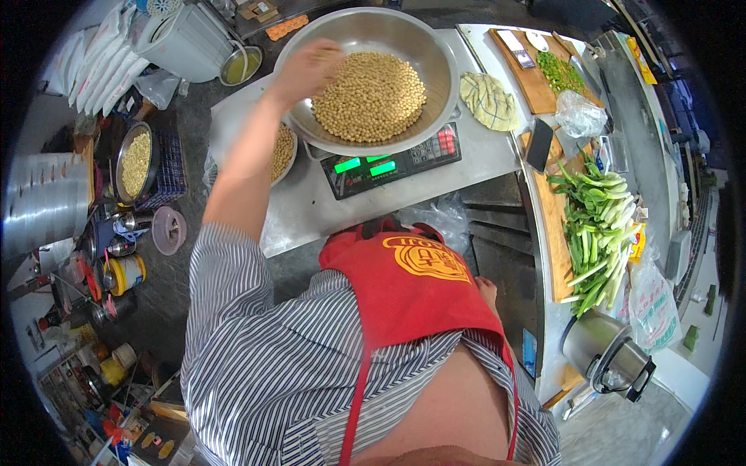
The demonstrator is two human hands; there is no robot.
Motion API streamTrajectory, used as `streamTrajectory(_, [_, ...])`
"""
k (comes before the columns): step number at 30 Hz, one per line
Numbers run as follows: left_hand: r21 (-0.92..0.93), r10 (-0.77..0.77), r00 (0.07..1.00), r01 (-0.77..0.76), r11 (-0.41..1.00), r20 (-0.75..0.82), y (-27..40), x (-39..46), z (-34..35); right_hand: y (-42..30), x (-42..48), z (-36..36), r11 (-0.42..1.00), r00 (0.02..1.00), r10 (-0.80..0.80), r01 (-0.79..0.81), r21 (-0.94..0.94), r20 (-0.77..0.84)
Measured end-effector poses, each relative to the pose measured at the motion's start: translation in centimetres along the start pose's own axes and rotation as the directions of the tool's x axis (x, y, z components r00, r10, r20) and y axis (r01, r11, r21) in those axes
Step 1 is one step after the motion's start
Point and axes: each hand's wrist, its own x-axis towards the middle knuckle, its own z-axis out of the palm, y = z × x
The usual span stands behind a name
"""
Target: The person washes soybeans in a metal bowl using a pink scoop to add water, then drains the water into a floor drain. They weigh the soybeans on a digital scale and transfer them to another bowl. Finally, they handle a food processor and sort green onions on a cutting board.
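My left hand (pixel 312 67), blurred, is over the left part of a large steel bowl (pixel 449 81). Whether it holds anything is unclear. Round yellow beans, probably soybeans (pixel 373 99), lie heaped in this bowl. Under it is a black digital scale (pixel 393 169) with green displays, on a metal table (pixel 303 215). My left forearm partly covers a smaller bowl of similar beans (pixel 282 152). Low at the right side of my red apron (pixel 408 291) shows part of my right hand (pixel 487 290); the rest is hidden, and no object is visible in it.
A checked cloth (pixel 489 102) lies right of the bowl. Cutting boards (pixel 513 64) on the right counter bear chopped greens (pixel 558 73) and green onions (pixel 600 233), near a steel pot (pixel 600 343). At left stand a pan of pale pieces (pixel 137 166) and a grey bin (pixel 186 43).
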Motion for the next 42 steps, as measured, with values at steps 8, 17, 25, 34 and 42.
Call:
streamTrajectory(8, [0.829,0.490,0.859,-0.379,0.411,0.149,3.7,7.3,2.3,-0.6,-1.4,-0.7,0.988,0.996,0.093,-0.092,0.127,-0.002])
streamTrajectory(17, [0.776,0.440,0.883,-0.392,0.494,0.165,4.9,4.8,2.3,0.2,-1.9,-0.5,0.997,0.997,0.070,-0.069,0.034,-0.037])
streamTrajectory(25, [0.762,0.559,0.828,-0.341,0.551,-0.033,2.0,1.0,-1.8,-1.9,-0.6,-0.8,1.000,1.000,0.015,-0.015,0.008,0.010])
streamTrajectory(34, [-0.206,-0.445,0.846,0.398,0.894,-0.295,-5.1,-9.1,-1.3,-1.7,-1.8,0.1,0.998,0.998,0.057,-0.057,-0.040,-0.002])
streamTrajectory(42, [-0.730,-0.469,0.883,0.338,0.594,0.028,-8.6,-9.0,4.7,-1.3,-4.5,2.4,0.973,0.986,0.165,-0.163,0.165,0.003])
